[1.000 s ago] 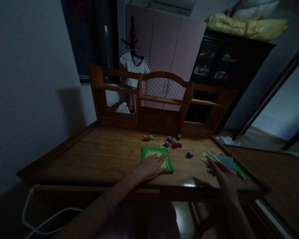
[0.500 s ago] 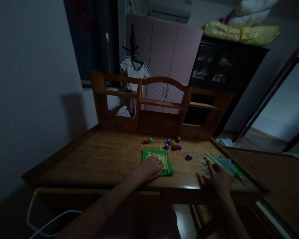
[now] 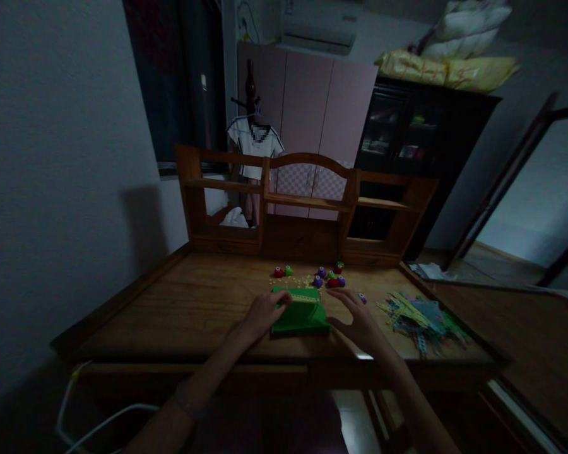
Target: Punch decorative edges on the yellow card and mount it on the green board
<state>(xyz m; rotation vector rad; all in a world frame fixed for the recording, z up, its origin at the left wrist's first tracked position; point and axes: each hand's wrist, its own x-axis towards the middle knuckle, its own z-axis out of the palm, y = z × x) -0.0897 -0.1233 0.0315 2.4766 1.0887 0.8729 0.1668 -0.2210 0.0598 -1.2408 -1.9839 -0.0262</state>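
Observation:
On the wooden desk lie green sheets (image 3: pixel 300 321). My left hand (image 3: pixel 266 310) pinches the left side of the top green sheet, whose near edge is raised so that its green underside faces me. A strip of its yellow decorated face (image 3: pixel 303 299) shows along the top. My right hand (image 3: pixel 356 317) is at the right of the sheets, its fingers spread and nothing in them. Small red, green and purple pieces with eyes (image 3: pixel 332 282) stand behind the sheets, with tiny pale bits (image 3: pixel 305 281) scattered among them.
A pile of colourful paper strips (image 3: pixel 419 315) lies at the desk's right. One purple piece (image 3: pixel 362 298) sits beyond my right hand. A wooden shelf unit (image 3: pixel 307 200) rises along the desk's back edge. A white cable (image 3: pixel 108 419) hangs at the lower left.
My right hand has moved left from the paper strips to beside the green sheets and spread its fingers. My left hand has shifted left, and the top sheet, flat before, is now lifted.

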